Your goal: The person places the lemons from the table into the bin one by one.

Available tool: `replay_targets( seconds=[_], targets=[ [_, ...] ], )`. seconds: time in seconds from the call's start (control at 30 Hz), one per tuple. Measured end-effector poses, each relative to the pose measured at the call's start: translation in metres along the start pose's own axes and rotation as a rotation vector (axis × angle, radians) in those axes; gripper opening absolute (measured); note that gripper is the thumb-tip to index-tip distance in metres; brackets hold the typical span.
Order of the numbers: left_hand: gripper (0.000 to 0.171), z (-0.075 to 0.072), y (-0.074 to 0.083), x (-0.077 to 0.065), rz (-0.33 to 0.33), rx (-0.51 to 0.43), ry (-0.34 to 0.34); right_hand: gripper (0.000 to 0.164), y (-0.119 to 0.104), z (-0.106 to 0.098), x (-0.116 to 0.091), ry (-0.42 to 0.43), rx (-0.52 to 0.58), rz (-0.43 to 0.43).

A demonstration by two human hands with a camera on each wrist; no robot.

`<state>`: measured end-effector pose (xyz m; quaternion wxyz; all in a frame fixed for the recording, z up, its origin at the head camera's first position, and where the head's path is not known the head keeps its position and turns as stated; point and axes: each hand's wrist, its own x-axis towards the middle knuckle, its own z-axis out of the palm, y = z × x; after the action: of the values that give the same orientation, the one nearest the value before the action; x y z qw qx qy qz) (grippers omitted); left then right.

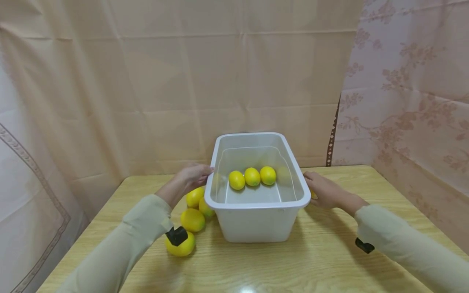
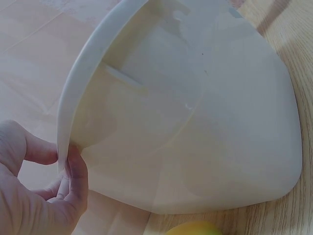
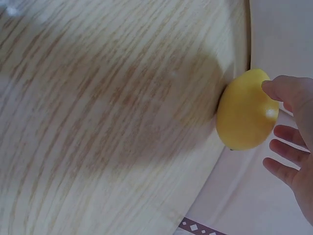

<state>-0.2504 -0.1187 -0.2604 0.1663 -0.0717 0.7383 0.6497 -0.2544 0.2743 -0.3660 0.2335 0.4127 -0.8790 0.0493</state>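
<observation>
While flanking bin [image 1: 256,224], hands: sitting well apart, one per side, not touching each other.
L hand [image 1: 192,176]: pinching L rim of bin btwn thumb & fingers, roughly midway along that side.
R hand [image 1: 326,189]: apparently pinching loose lemon [image 3: 247,110], pressing thumb on it, seemingly tucking index behind (partly hidden); spreading other fingers clear.
Loose lemon, where: lying just outside R side of bin, seemingly lower than rim; can't tell if resting on bench [image 1: 234,268] or touching bin.
Lemon's long axis: running across R hand's fingers, not in line w/ them, per R wrist view.
Nearer hand: R, clearly; leaving L hand on opp. side w/ bin btwn.
Key relation (judged): putting R wall & rim btwn loose lemon and bin's inside, so barring any straight sideways path; opening to L of R hand, only over rim.
Bin's long axis: seemingly running away from person, bringing far end close to curtain [image 1: 234,81].
Three lemons [image 1: 252,177]: lying side by side on bin floor, forming L–R row.
Four lemons [image 1: 192,220]: lying outside bin on L, closer to L hand; partly hiding behind black strap [image 1: 176,236] at L sleeve.
</observation>
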Motion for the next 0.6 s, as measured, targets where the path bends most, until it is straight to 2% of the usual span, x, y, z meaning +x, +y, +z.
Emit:
replay_targets(
  seconds=[0.1, 0.27, 0.6],
  targets=[
    [0.042, -0.001, 0.000, 0.000, -0.009, 0.014, 0.004, 0.047, 0.002, 0.005, -0.001, 0.003, 0.019, -0.010],
    [0.042, -0.002, 0.002, -0.001, -0.012, 0.030, 0.004, 0.039, 0.003, 0.011, -0.001, -0.018, 0.042, 0.021],
    [0.042, -0.001, 0.001, -0.001, -0.014, 0.049, 0.001, 0.046, 0.002, 0.012, -0.002, -0.042, 0.054, 0.068]
  ],
)
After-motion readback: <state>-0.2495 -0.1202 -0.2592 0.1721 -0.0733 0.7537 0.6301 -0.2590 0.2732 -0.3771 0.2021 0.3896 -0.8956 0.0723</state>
